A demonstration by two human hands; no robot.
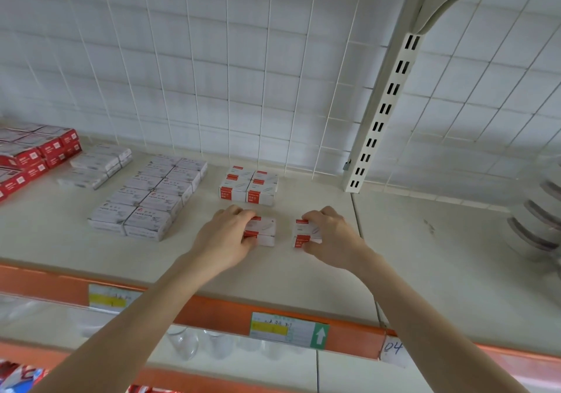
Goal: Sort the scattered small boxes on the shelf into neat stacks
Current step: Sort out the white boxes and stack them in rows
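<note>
Grasping one pile of small boxes, the left grip curls round it midway between the front and back edges of the shelf. The right grip clasps a second pile just beside it. A neat block of boxes sits nearer the back edge.
</note>
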